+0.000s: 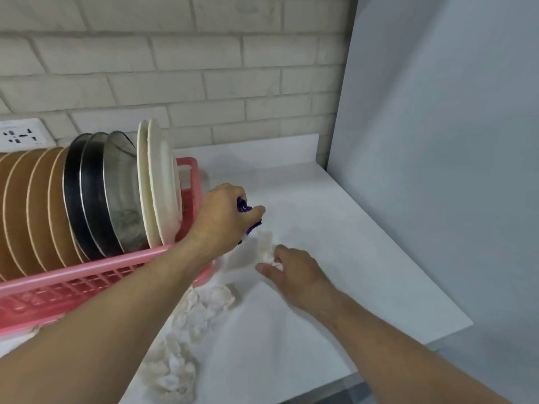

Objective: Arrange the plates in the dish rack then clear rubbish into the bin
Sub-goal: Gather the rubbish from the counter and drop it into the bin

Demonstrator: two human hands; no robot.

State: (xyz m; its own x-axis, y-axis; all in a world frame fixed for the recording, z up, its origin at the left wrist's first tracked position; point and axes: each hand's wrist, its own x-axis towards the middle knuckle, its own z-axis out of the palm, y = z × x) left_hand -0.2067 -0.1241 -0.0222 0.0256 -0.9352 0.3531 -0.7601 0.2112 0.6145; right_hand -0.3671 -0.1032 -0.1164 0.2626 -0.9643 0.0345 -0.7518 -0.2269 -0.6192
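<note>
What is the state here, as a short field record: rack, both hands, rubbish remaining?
rack: pink dish rack holds upright plates
left: left hand holds purple wrapper
right: right hand, fingers curled round crumpled tissue on counter
rubbish left: loose tissues on counter by rack
bin: not in view

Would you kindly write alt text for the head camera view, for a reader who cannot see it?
The left hand grips a purple wrapper while the right hand pinches crumpled white tissue on a white counter. Plates stand upright in the pink dish rack beside them.
</note>
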